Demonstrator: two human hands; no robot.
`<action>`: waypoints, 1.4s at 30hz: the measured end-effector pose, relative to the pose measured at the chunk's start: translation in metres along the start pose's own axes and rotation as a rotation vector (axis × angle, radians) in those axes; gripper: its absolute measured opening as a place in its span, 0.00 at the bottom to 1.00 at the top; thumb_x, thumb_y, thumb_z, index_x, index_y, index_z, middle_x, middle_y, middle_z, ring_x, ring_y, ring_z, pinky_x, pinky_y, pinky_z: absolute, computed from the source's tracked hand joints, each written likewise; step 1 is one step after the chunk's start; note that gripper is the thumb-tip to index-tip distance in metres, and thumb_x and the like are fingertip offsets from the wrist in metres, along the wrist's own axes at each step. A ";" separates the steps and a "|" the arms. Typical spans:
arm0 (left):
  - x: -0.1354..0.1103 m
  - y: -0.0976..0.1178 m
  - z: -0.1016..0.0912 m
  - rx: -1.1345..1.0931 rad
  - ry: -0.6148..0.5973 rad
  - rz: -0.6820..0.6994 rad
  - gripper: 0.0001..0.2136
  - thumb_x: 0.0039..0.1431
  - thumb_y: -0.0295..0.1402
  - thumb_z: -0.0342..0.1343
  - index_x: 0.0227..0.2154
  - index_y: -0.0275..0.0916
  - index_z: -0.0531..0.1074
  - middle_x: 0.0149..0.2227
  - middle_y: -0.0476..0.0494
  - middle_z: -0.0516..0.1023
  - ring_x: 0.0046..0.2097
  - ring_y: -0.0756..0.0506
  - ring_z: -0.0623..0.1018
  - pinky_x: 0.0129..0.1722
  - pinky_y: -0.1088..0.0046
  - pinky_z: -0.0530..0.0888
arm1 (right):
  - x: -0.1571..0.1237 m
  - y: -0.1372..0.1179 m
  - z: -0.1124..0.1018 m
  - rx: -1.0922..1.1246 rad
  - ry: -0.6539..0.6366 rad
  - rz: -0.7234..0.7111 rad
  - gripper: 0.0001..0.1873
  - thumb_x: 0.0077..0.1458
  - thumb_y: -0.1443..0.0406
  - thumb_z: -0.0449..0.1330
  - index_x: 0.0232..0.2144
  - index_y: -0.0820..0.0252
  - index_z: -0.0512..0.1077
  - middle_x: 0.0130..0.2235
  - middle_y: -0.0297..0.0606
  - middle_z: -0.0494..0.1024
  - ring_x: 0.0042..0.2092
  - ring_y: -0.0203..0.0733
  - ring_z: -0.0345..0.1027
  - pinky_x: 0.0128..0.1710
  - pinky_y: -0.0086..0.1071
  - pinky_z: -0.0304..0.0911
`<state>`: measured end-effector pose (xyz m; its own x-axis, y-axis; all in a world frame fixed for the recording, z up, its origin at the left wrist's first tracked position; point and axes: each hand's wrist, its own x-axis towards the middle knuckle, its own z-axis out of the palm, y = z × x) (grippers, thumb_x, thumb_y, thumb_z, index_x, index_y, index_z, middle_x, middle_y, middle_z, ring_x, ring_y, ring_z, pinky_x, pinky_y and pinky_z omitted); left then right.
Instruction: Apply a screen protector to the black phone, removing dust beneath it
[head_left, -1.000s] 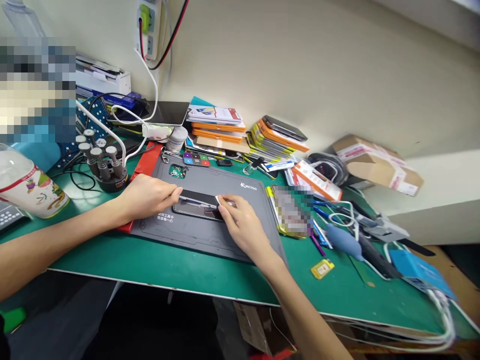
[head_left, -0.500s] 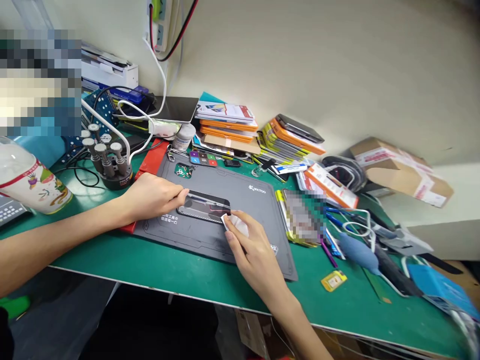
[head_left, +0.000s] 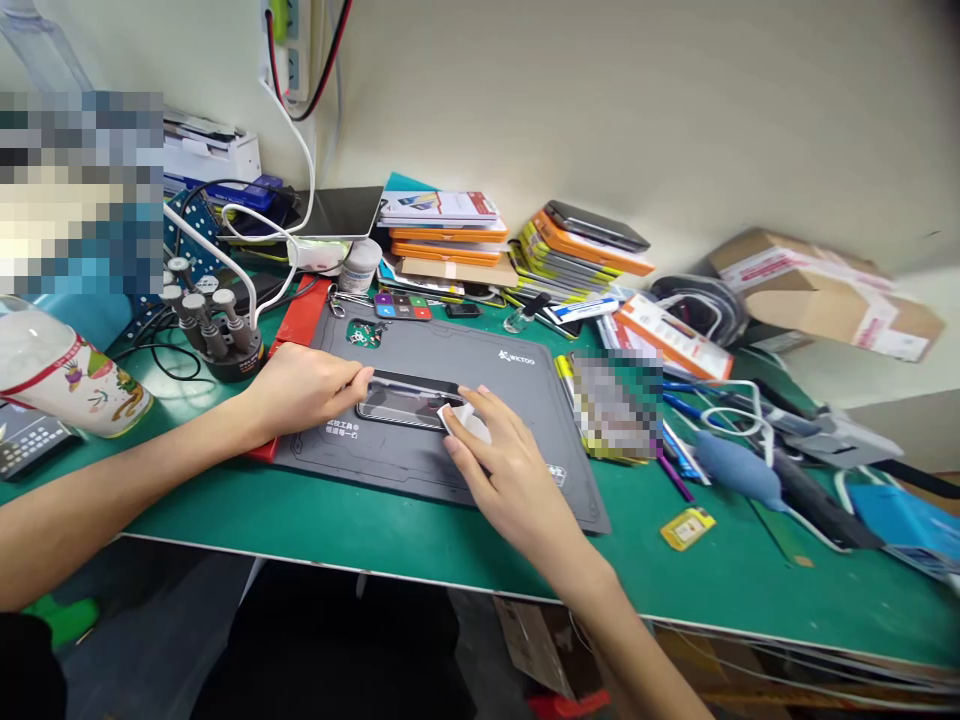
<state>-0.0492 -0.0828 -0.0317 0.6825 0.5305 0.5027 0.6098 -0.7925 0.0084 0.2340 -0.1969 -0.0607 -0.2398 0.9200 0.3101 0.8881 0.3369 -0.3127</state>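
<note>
While the phone lies flat on the grey mat at the centre of the frame, its left end is pinched between the thumb and fingers of the left hand. A white wipe is clamped under the fingertips of the right hand against the phone's right end. A screwdriver stand is seen just left of the mat, and stacked orange boxes are piled above it.

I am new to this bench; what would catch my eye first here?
A dark phone lies on the grey mat: the left hand grips one end, the right hand presses a white wipe at the other. Orange boxes are stacked by the wall.
</note>
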 end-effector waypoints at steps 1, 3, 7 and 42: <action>0.000 0.000 0.000 0.002 0.002 0.000 0.25 0.75 0.38 0.43 0.21 0.38 0.71 0.20 0.49 0.76 0.22 0.50 0.73 0.24 0.69 0.49 | -0.003 -0.004 0.000 -0.002 0.004 -0.013 0.22 0.74 0.57 0.50 0.61 0.53 0.74 0.71 0.46 0.66 0.75 0.54 0.52 0.70 0.60 0.58; 0.000 0.000 0.001 0.009 0.008 -0.003 0.25 0.75 0.38 0.43 0.21 0.38 0.71 0.20 0.50 0.76 0.22 0.50 0.73 0.23 0.69 0.49 | -0.007 -0.010 0.001 -0.008 0.018 -0.036 0.21 0.74 0.57 0.51 0.61 0.53 0.74 0.70 0.46 0.67 0.74 0.54 0.52 0.70 0.61 0.58; 0.001 0.000 -0.001 0.010 -0.005 -0.009 0.25 0.75 0.39 0.42 0.22 0.38 0.71 0.20 0.50 0.76 0.22 0.49 0.73 0.23 0.69 0.49 | -0.003 -0.016 0.004 0.000 0.019 -0.049 0.21 0.73 0.59 0.52 0.61 0.55 0.75 0.70 0.48 0.67 0.74 0.55 0.52 0.71 0.62 0.56; -0.001 0.002 0.001 -0.031 -0.020 -0.025 0.25 0.76 0.38 0.43 0.22 0.37 0.71 0.21 0.48 0.77 0.23 0.49 0.75 0.24 0.69 0.51 | 0.001 -0.016 0.009 -0.023 0.038 -0.079 0.20 0.73 0.60 0.52 0.62 0.46 0.74 0.69 0.43 0.68 0.74 0.56 0.53 0.71 0.66 0.54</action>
<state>-0.0481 -0.0846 -0.0335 0.6755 0.5560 0.4844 0.6140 -0.7878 0.0481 0.2158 -0.1996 -0.0636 -0.2944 0.8824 0.3671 0.8758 0.4028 -0.2658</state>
